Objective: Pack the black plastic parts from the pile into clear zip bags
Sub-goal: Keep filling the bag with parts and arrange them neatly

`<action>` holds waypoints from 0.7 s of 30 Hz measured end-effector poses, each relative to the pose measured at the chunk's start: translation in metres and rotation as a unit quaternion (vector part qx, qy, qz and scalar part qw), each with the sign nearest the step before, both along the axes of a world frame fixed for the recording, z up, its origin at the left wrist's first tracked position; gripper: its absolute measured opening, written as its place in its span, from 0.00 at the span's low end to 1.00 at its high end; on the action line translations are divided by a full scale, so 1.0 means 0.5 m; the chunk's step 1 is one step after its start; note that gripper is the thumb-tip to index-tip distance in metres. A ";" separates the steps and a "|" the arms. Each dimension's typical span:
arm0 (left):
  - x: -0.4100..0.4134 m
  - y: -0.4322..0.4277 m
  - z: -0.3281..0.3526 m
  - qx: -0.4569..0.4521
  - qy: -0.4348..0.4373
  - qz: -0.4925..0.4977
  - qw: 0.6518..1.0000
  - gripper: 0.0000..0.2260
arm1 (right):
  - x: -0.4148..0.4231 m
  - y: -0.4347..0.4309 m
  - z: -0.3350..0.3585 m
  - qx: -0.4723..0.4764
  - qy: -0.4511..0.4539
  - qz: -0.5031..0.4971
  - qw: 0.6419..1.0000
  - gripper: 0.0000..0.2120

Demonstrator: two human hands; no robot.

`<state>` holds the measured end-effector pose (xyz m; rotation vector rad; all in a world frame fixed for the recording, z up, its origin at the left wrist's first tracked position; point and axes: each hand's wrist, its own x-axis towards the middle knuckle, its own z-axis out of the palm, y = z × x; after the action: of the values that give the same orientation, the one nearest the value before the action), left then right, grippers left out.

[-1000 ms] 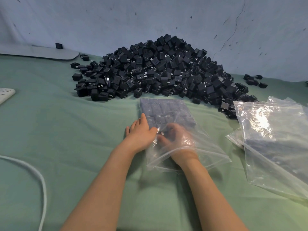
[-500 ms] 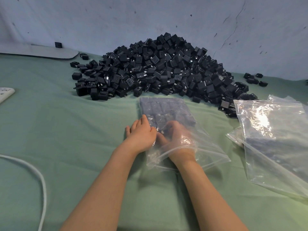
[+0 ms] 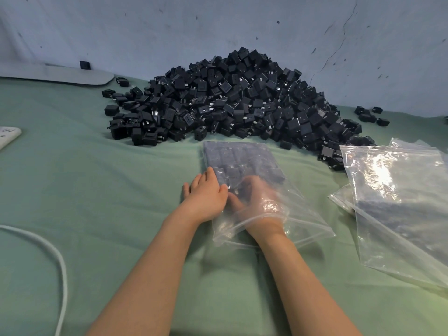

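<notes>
Here, a clear zip bag (image 3: pixel 305 214) lies flat on the desk (image 3: pixel 97 190), which is covered in green cloth. The bag sits just on the near side of the pile of black plastic parts (image 3: pixel 230 100), which is heaped against the far wall. The far half of the bag holds packed parts (image 3: pixel 242 161) laid in flat rows, and its mouth faces the near side.

The left hand (image 3: pixel 206 195) rests on the bag's left edge with fingers straight and together, grasping nothing. The right hand (image 3: pixel 259 200) is inside the bag through the mouth, at the nearest row of parts. Seen through wrinkled plastic, it cannot be told whether this hand grasps a part.

To the right lie further clear bags (image 3: pixel 400 202), overlapping one another, beside the right foot of the pile. A few loose parts (image 3: pixel 371 115) sit at the far right, apart from the pile. On the left, a white cable (image 3: pixel 58 263) curves over the near desk, a white power strip (image 3: pixel 7 137) shows at the edge, and a grey flat board (image 3: pixel 60 75) lies by the wall.
</notes>
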<state>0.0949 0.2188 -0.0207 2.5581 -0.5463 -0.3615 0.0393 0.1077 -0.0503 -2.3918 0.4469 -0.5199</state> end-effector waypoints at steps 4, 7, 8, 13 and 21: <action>0.002 -0.002 -0.003 -0.013 -0.010 0.009 1.000 0.27 | -0.001 -0.002 -0.005 0.015 -0.007 0.006 1.000 0.15; 0.010 0.004 -0.006 -0.061 -0.032 0.042 0.997 0.22 | 0.000 -0.002 -0.004 0.014 -0.007 0.004 1.000 0.15; 0.013 0.008 -0.006 -0.074 -0.042 0.059 0.995 0.21 | 0.001 -0.002 -0.005 0.015 -0.005 0.006 1.000 0.14; 0.029 0.021 -0.008 -0.155 -0.048 0.123 0.979 0.18 | 0.002 0.002 -0.005 0.039 0.001 0.017 0.999 0.13; 0.015 -0.005 -0.033 -0.011 -0.060 0.013 0.998 0.26 | 0.007 0.004 0.006 0.008 0.012 -0.026 1.000 0.12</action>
<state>0.1027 0.2165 -0.0374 2.5751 -0.5579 -0.1914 0.0426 0.1098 -0.0472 -2.3784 0.5229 -0.5104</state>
